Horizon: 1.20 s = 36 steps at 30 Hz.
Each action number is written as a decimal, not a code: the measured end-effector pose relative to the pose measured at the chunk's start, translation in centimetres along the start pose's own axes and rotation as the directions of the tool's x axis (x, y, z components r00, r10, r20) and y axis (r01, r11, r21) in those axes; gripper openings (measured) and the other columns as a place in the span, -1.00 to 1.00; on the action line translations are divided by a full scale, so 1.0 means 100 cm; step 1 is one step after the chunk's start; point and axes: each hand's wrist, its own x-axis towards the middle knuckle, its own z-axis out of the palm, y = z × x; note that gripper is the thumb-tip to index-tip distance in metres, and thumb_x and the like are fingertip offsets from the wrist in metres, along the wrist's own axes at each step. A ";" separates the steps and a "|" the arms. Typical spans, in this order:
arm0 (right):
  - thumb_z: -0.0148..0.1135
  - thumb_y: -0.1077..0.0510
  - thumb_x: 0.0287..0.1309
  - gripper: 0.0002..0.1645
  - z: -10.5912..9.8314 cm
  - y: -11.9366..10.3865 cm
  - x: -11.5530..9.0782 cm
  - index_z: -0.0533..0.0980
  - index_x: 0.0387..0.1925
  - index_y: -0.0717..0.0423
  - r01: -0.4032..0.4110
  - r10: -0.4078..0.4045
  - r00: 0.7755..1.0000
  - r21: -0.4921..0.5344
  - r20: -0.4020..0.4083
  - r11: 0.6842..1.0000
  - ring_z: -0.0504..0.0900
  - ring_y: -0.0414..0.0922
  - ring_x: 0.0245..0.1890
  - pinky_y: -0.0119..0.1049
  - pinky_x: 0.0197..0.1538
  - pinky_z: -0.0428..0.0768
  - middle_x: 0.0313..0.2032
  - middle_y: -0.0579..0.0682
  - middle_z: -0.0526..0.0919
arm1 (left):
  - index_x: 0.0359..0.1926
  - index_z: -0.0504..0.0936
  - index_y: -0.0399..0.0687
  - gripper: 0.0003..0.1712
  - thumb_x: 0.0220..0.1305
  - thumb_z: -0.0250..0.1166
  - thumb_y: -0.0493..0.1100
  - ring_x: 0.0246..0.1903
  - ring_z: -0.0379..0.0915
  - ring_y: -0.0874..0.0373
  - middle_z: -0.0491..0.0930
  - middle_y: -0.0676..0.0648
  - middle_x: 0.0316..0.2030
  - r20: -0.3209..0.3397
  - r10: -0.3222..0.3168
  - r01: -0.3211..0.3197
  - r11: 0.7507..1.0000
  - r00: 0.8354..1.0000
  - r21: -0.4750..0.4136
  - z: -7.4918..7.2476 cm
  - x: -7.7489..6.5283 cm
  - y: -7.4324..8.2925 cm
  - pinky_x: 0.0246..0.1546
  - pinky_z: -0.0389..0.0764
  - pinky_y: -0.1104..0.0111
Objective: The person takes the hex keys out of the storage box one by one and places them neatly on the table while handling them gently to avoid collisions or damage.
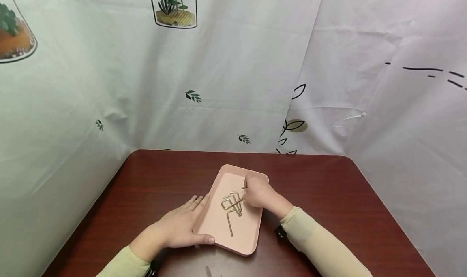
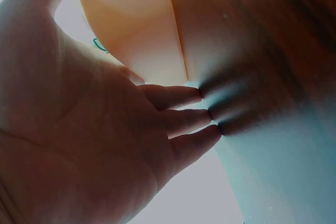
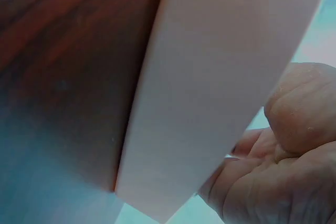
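A pink rectangular tray (image 1: 248,238) lies at an angle on the table, with several brass-coloured L-shaped hex keys (image 1: 229,223) loosely piled near its middle. Along the tray's left side rests my left hand (image 1: 178,226), fingers extended and thumb at the near corner. In the left wrist view its fingertips (image 2: 191,140) come down on the tabletop beside the tray wall. My right hand (image 1: 258,191) reaches over the right rim into the far part of the tray. Its fingers are curled, and a short end of a hex key (image 1: 244,187) pokes out from them; the tray wall (image 3: 205,77) partly hides them in the right wrist view.
The dark red-brown table (image 1: 164,171) has rounded far corners. White printed cloth (image 1: 233,66) hangs behind it and along both sides. A small blurred grey shape (image 1: 208,271) shows at the near edge of the head view.
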 end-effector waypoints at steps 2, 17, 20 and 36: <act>0.33 0.37 -0.10 -0.75 -0.003 0.001 -0.001 0.42 -0.47 0.06 0.009 -0.009 1.000 0.009 -0.024 1.000 0.45 -0.08 -0.51 -0.18 -0.33 0.48 -0.51 -0.06 0.47 | 0.78 0.03 -0.30 0.50 0.28 0.31 0.68 0.64 0.13 -0.45 0.23 -0.42 0.65 0.000 -0.001 0.001 1.000 1.000 0.000 0.000 0.000 0.000 0.57 0.36 -0.22; 0.36 0.37 0.01 -0.75 -0.024 0.005 -0.008 0.50 -0.27 0.12 -0.092 0.092 0.996 0.081 0.004 0.992 0.49 -0.03 -0.31 -0.16 -0.22 0.55 -0.27 0.05 0.49 | 0.78 0.02 -0.29 0.51 0.27 0.31 0.69 0.65 0.12 -0.43 0.23 -0.41 0.66 0.001 -0.008 0.008 1.000 1.000 -0.006 0.000 -0.001 0.000 0.57 0.35 -0.21; 0.36 0.36 0.02 -0.74 -0.026 0.008 -0.009 0.50 -0.26 0.11 -0.098 0.098 0.995 0.079 -0.001 0.992 0.48 -0.03 -0.30 -0.15 -0.19 0.54 -0.26 0.04 0.50 | 0.79 0.02 -0.28 0.51 0.27 0.31 0.69 0.65 0.12 -0.43 0.23 -0.41 0.66 0.000 -0.008 0.008 1.000 1.000 -0.006 0.001 -0.001 0.000 0.57 0.35 -0.21; 0.35 0.36 0.05 -0.78 -0.041 0.027 -0.018 0.56 -0.23 0.18 -0.138 0.141 0.990 0.099 -0.020 0.985 0.50 -0.03 -0.32 -0.17 -0.28 0.56 -0.27 0.05 0.50 | 0.79 0.01 -0.29 0.51 0.28 0.30 0.70 0.65 0.12 -0.44 0.22 -0.40 0.67 0.003 -0.004 0.004 1.000 1.000 0.000 0.001 0.000 -0.001 0.57 0.35 -0.21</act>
